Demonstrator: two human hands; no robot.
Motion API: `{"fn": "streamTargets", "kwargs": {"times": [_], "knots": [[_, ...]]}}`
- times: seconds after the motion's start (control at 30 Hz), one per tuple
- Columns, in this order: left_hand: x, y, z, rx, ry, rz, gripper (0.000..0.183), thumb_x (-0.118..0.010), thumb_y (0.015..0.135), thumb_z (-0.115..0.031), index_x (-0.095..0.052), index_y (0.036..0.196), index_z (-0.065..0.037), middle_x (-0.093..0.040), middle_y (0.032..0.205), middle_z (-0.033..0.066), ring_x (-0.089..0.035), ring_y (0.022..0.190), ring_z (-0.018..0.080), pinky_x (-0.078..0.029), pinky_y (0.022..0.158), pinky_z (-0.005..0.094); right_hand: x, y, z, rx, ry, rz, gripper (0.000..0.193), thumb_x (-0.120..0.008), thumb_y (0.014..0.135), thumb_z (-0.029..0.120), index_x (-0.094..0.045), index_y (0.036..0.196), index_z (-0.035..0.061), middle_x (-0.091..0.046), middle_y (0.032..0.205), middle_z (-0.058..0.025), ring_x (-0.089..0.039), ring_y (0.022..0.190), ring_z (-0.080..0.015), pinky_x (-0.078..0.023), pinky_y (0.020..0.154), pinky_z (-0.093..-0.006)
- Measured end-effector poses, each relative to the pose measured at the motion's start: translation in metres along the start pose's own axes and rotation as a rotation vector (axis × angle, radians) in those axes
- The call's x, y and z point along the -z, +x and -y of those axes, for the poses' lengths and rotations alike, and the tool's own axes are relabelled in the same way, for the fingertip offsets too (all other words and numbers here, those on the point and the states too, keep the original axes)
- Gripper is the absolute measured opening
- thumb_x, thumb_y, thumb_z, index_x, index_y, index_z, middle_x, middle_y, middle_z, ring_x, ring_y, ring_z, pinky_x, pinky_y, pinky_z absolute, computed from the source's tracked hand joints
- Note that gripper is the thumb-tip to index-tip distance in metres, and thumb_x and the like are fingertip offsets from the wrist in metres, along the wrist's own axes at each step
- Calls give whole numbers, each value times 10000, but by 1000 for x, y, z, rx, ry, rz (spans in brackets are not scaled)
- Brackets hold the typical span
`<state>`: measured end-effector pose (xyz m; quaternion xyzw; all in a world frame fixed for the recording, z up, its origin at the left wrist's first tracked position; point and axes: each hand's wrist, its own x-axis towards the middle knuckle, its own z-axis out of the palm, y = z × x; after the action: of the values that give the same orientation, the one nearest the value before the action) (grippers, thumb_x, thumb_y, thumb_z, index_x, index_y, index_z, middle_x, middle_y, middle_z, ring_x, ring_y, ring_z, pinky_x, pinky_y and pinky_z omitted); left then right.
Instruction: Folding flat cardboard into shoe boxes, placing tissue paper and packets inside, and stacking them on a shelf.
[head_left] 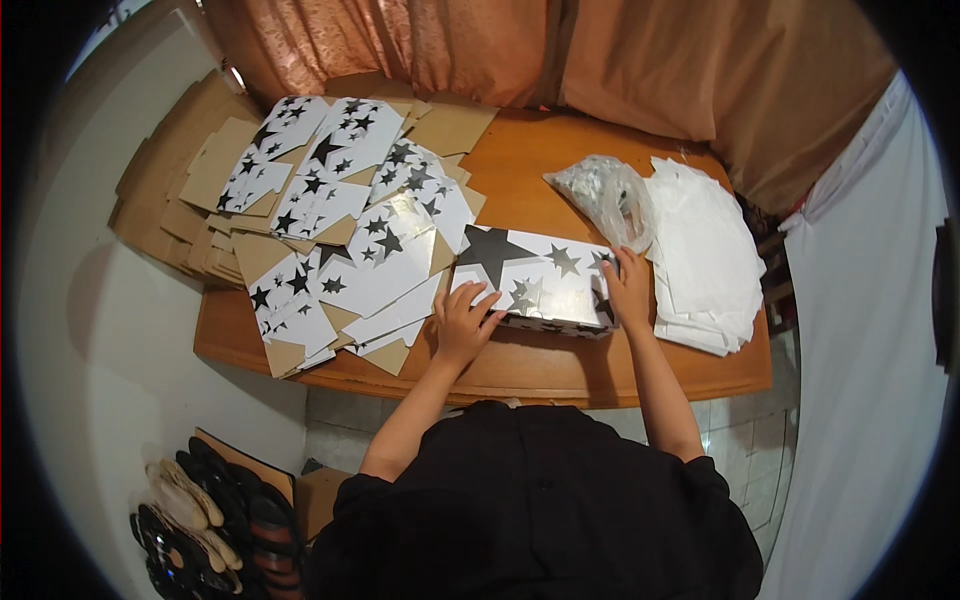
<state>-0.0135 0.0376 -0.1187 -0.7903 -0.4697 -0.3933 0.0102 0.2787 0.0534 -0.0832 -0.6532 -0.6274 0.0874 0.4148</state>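
A closed white cardboard box [545, 270] printed with black and grey stars lies lengthwise on the wooden table in front of me. My left hand [464, 322] grips its near left corner, with the fingers bent over the top edge. At the opposite end, my right hand [629, 288] is closed around the right side, its fingertips on the lid. Light glares off the box's top. Just behind the box sits a crumpled clear plastic bag [605, 195], its contents hard to make out.
Flat star-printed cardboard blanks [375, 240] overlap at the left, beside stacked brown cardboard [190, 190]. A pile of white sheets [705, 260] lies right of the box on the wooden table [520, 145]. Orange curtains [640, 65] hang behind. Shoes [215, 510] stand at lower left.
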Motion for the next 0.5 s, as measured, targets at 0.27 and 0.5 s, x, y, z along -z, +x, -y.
{"fn": "streamTargets", "kwargs": {"times": [0.27, 0.5], "knots": [[-4, -29, -50, 394, -23, -93, 325, -618, 819, -250, -618, 1128, -150, -367, 1323, 172, -365, 1212, 352, -280, 1000, 458, -9, -2, -72, -366, 570, 195, 502, -690, 721, 56, -438, 1154, 26, -545, 1025, -84, -534, 963, -154, -434, 843, -286], [-30, -55, -109, 726, -570, 22, 800, -554, 883, -264, -33, 1433, -6, -72, 1465, 239, -124, 1353, 353, -128, 1094, 421, 22, -38, -59, -481, 729, 535, 547, -760, 723, 169, -502, 1186, 34, -564, 1023, -71, -547, 907, -164, -456, 777, -281]]}}
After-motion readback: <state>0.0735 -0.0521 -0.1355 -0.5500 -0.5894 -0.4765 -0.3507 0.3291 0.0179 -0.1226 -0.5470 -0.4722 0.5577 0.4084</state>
